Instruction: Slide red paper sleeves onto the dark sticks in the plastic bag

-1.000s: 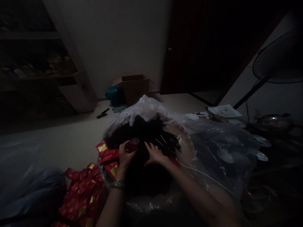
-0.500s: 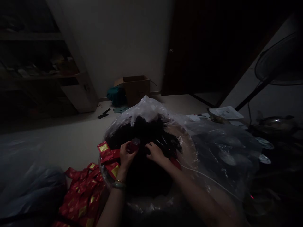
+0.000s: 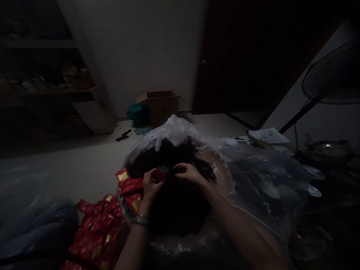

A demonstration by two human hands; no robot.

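My left hand (image 3: pixel 150 185) is wrapped round a small red packet (image 3: pixel 159 174) whose clear upper end points up and to the right. My right hand (image 3: pixel 191 174) hovers just right of it, thumb and fingers curled round what seems a pinch of dark leaves. Under both hands spreads a heap of dark loose leaves (image 3: pixel 177 210), like tea, in a wide round container lined with clear plastic (image 3: pixel 176 125). Several red packets with gold labels (image 3: pixel 125 180) rest on the container's left rim. Poor light hides most detail inside the heap.
More red packets (image 3: pixel 97 228) are piled at lower left. Clear plastic sheeting (image 3: pixel 261 176) covers things at right, with a white cord (image 3: pixel 258 219) along it. A cardboard box (image 3: pixel 162 107) stands by the wall, and a fan (image 3: pixel 330 75) at far right.
My right hand first had its fingers spread over the leaves, then curled them in; now it is a little higher and closer to level. My left hand keeps its packet nearly still.
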